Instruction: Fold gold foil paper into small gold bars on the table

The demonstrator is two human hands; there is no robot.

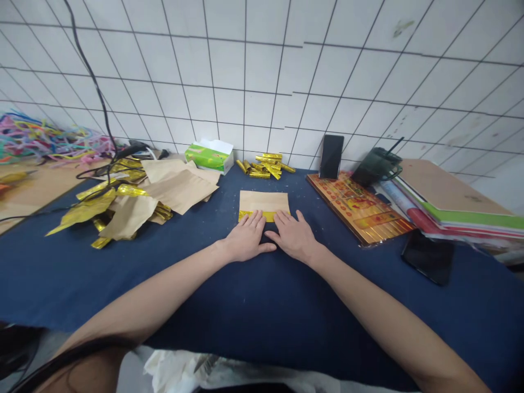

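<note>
Bare arms (164, 289) over blue cloth (262, 305) — left hand (245, 237) and right hand (292, 237) spread flat, pinching nothing, fingertips on brown paper (264, 202) at twelve o'clock, gold foil strip (268, 216) along its near edge — even, flat pressing best.

Bright, even light, faint glare on the gold foil (267, 216), and white wall tiles (262, 71) bowing toward the edges.

No wording can be read: the printing on the green tissue box (208, 156) and the red-and-gold printed board (357, 208) is too small and blurred to make out.
</note>
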